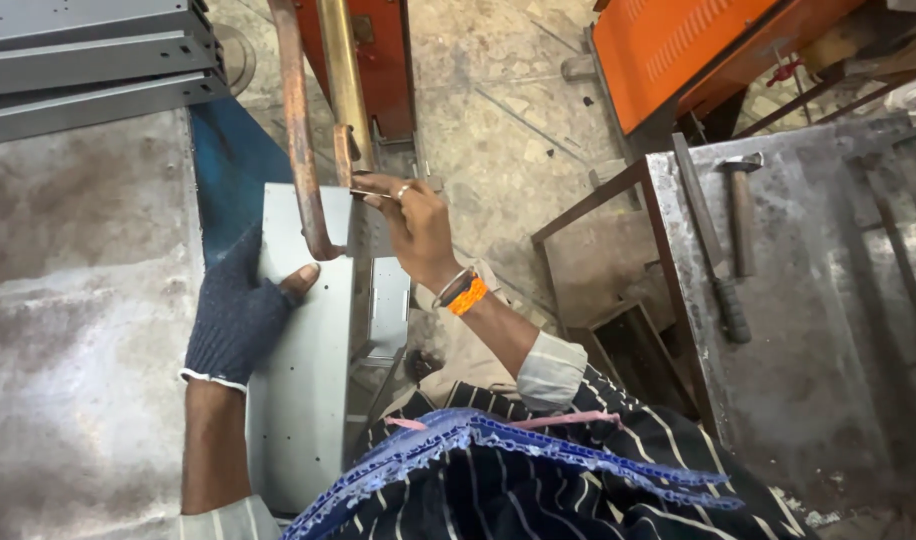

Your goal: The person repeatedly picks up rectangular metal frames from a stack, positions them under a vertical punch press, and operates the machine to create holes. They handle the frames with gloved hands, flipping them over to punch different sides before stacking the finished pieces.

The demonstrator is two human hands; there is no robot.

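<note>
Two hands steady a grey sheet-metal panel under copper welder arms: gloved left hand flat on its face, right hand pinching its upper edge.

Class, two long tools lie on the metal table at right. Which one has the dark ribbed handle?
The long flat file; the hammer beside it has a plain shaft.

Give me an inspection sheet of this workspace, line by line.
Surface: scuffed grey metal bench at left.
Job's things: grey sheet-metal panel standing on edge under rusty welder arms.
Clutter: hammer and file on steel table; stacked panels.
Grippers: gloved left hand braces the panel; bare right hand pinches its top edge.
Cables: nothing seen.
Surroundings: orange machine, concrete floor.
</note>
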